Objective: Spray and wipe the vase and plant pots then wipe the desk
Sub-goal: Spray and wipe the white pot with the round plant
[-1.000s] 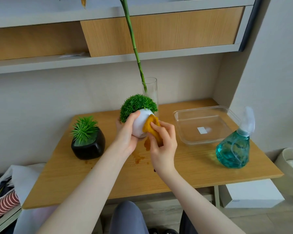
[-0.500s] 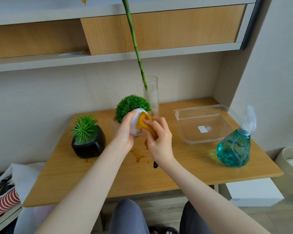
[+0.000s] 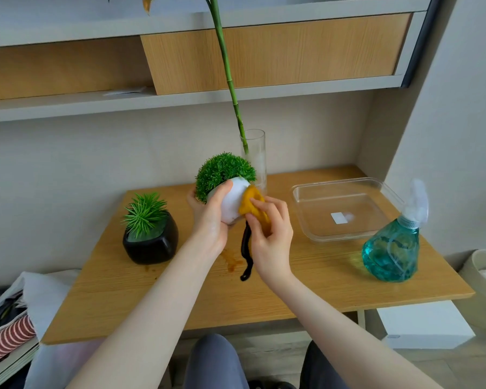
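On the left of the tabletop (image 3: 306, 279), the black pot (image 3: 151, 242) with its spiky plant is sitting by itself, with a small brown spot on the wood just in front of it. It looks untouched for now, and by my reading it is waiting its turn.

Moving right, the left hand (image 3: 211, 220) is gripping the white pot (image 3: 230, 204) and holding it tilted in the air above the tabletop, its round green plant leaning up and to the left. The right hand (image 3: 270, 234) is pinching the yellow cloth (image 3: 254, 210) and pressing it against the pot's right side, while a black cord (image 3: 246, 248) is dangling below that hand. Because the pot is being held aloft and tilted, a slip of the left grip could drop it onto the wood. The glass vase (image 3: 256, 161) with its tall green stem (image 3: 227, 77) is standing just behind the pot, so a wide wiping stroke could knock it over. The dangling cord could also drag through the brown stain (image 3: 230, 259) beneath the wrists.

Further right, the clear tray (image 3: 300, 203) and the spray bottle (image 3: 392, 251) are standing apart from the hands.

Compared with a second ago, the pot is being held a little higher and is tipping further over, and the black cord is now hanging in plain view where almost none of it was showing.
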